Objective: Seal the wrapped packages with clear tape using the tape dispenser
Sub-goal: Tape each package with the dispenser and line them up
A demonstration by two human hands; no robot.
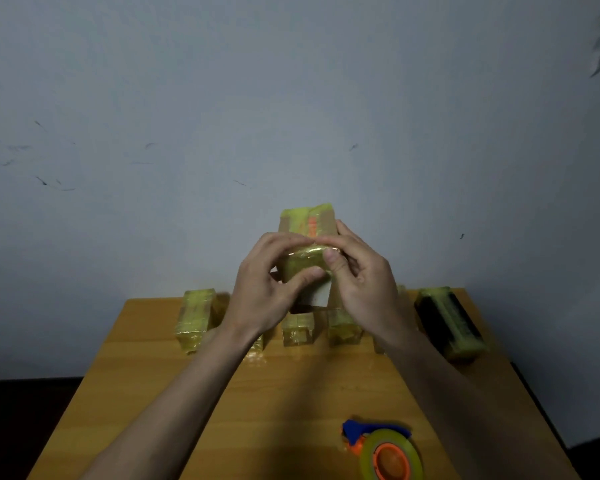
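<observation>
**Both hands hold a taped box up over the table**

At the near edge of the wooden table (146,393), toward five o'clock from its middle, lies the tape dispenser (383,448): a blue handle with an orange hub and a roll of clear tape around it. It rests on the tabletop, well apart from both hands, and nothing touches it.

Above the middle of the table, both forearms reach forward and meet around a raised box (307,244). The left hand (267,289) comes in from seven o'clock and grips the box's left side, thumb curled across the near face and fingers bent over the top edge. The right hand (361,275) comes in from five o'clock and grips the right side, thumb pressed on the near upper corner and fingers wrapped behind. The box is brown card with yellowish glossy tape over its top and near end; an orange strip shows on its upper face. It stands clear of the tabletop, tilted with its far end higher.

Along the far edge of the table, at twelve o'clock, stands a row of wrapped packages. A yellow-taped one (196,318) sits at the left end, two smaller ones (298,330) show between the wrists, and a dark one (449,322) with tape over it lies at the right end. Behind them rises a pale wall (291,98).
</observation>
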